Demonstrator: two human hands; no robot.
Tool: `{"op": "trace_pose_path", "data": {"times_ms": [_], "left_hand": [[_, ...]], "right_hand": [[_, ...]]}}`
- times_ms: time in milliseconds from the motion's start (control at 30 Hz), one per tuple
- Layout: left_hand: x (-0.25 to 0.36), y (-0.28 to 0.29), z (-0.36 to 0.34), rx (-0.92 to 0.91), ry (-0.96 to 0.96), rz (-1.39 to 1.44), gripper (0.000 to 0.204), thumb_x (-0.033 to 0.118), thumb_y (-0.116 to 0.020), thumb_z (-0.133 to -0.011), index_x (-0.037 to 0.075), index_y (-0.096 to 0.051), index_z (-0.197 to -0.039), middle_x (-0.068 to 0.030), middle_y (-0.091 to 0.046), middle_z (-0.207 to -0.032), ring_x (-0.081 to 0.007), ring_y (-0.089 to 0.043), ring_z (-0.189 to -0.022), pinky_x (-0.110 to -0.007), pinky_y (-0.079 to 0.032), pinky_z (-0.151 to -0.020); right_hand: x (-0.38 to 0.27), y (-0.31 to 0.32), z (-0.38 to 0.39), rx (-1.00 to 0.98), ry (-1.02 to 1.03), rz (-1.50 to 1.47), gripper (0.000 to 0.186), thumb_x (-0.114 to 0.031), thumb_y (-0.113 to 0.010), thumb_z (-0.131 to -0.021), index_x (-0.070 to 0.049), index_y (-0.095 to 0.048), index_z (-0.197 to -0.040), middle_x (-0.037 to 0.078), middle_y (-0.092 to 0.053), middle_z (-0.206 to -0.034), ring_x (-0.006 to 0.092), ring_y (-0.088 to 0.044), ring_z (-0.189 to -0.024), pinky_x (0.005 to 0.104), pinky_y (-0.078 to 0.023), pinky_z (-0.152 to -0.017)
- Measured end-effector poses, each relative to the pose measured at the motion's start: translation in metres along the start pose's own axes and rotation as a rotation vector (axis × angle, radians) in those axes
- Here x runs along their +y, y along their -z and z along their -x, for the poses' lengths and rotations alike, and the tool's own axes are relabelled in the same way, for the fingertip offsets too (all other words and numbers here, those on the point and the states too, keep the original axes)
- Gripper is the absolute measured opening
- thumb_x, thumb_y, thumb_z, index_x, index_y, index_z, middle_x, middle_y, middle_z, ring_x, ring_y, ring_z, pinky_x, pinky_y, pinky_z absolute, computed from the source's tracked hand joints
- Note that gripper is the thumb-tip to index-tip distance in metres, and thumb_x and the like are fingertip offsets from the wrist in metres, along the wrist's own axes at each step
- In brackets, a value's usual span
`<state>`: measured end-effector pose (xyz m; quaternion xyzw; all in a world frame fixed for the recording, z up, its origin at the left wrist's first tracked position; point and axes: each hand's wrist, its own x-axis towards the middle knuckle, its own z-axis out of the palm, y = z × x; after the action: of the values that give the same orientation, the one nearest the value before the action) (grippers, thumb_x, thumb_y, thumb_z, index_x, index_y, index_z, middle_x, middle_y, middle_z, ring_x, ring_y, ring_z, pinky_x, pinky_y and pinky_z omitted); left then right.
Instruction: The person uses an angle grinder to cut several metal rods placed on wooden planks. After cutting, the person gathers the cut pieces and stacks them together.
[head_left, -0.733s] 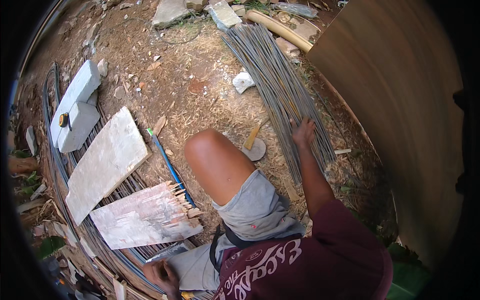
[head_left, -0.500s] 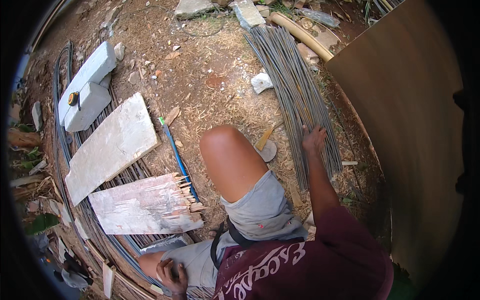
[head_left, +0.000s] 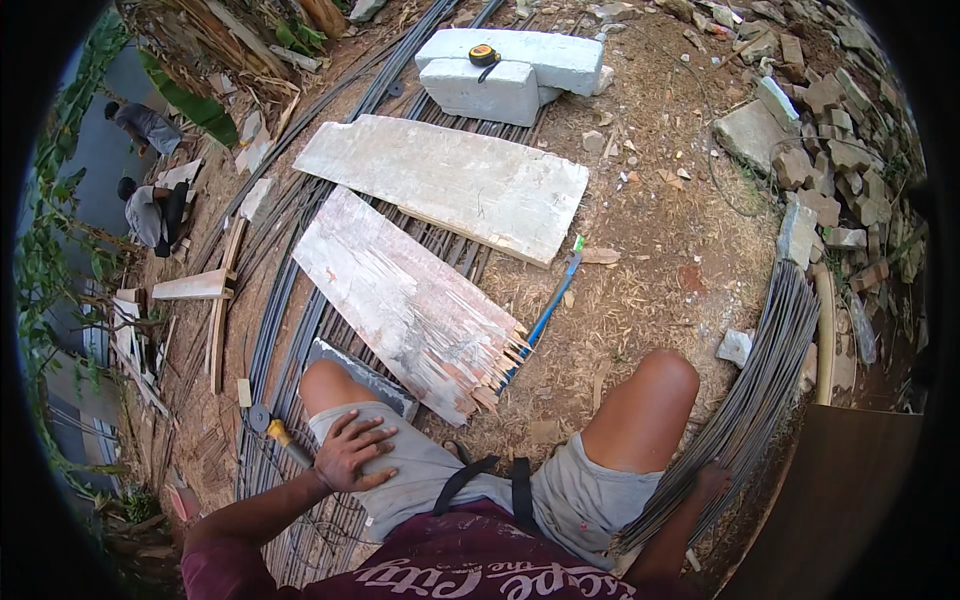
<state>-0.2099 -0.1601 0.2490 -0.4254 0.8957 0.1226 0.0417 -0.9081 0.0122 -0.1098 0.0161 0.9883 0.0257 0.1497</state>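
My left hand lies on my left thigh, its fingers spread and holding nothing. Close beside it, on long rods, is a yellow-and-grey angle grinder with a round disc. At my right side, my right hand is closed over part of a thick bundle of thin steel rods; the fingertips are partly hidden. This bundle stretches from beside my right knee to a pale block at its far end. Before me lie a splintered whitish board and a longer pale board.
A blue bar lies by the splintered end. Farther off, white blocks carry a tape measure. Long bent rods run along the left. Two people crouch far left. A brown sheet stands at right; rubble lies beyond.
My view has swung left, bringing the grinder and the two people into sight. My right hand remains on the steel rods, and my left hand still rests on my thigh.
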Motion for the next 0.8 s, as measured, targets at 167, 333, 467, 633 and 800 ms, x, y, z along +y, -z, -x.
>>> {"op": "trace_pose_path", "data": {"times_ms": [167, 333, 467, 633, 800], "left_hand": [[-0.007, -0.003, 0.007, 0.018, 0.024, 0.038, 0.04, 0.044, -0.081, -0.089, 0.015, -0.077, -0.116, -0.0023, -0.07, -0.144, -0.0234, -0.06, -0.141, -0.051, -0.032, -0.125], [-0.01, -0.011, 0.018, 0.078, 0.053, 0.093, 0.034, 0.041, -0.077, -0.094, 0.015, -0.075, -0.116, -0.0023, -0.068, -0.145, -0.0236, -0.058, -0.142, -0.051, -0.034, -0.125], [-0.014, -0.017, 0.026, 0.123, 0.071, 0.156, 0.031, 0.039, -0.073, -0.097, 0.014, -0.074, -0.114, -0.0029, -0.067, -0.146, -0.0239, -0.057, -0.143, -0.052, -0.034, -0.127], [-0.016, -0.024, 0.036, 0.183, 0.087, 0.18, 0.029, 0.037, -0.073, -0.097, 0.013, -0.073, -0.113, -0.0031, -0.067, -0.148, -0.0231, -0.056, -0.145, -0.052, -0.035, -0.126], [-0.01, -0.027, 0.045, 0.182, 0.116, 0.193, 0.027, 0.034, -0.073, -0.097, 0.013, -0.074, -0.113, -0.0016, -0.067, -0.149, -0.0219, -0.057, -0.144, -0.049, -0.036, -0.126]], "right_hand": [[-0.014, 0.0, -0.02, 0.087, -0.068, -0.22, 0.07, -0.051, -0.064, -0.095, -0.003, -0.06, -0.146, 0.029, -0.049, -0.156, 0.0497, -0.055, -0.136, 0.0628, -0.046, -0.11], [-0.084, 0.035, 0.008, 0.353, 0.397, -0.636, 0.056, -0.046, -0.065, -0.101, -0.002, -0.068, -0.137, 0.022, -0.065, -0.135, 0.0359, -0.065, -0.118, 0.0528, -0.054, -0.1], [-0.169, 0.124, 0.084, 0.332, 0.623, -1.019, 0.051, -0.043, -0.066, -0.103, -0.002, -0.069, -0.134, 0.02, -0.068, -0.127, 0.0314, -0.066, -0.109, 0.0488, -0.056, -0.094], [-0.229, 0.245, 0.204, 0.064, 0.871, -1.366, 0.046, -0.039, -0.067, -0.104, -0.002, -0.071, -0.131, 0.017, -0.071, -0.118, 0.0258, -0.068, -0.098, 0.0437, -0.058, -0.088], [-0.252, 0.277, 0.294, -0.423, 0.983, -1.274, 0.034, -0.03, -0.081, -0.093, -0.001, -0.073, -0.108, 0.015, -0.073, -0.096, 0.0244, -0.067, -0.086, 0.0405, -0.058, -0.076]]}}
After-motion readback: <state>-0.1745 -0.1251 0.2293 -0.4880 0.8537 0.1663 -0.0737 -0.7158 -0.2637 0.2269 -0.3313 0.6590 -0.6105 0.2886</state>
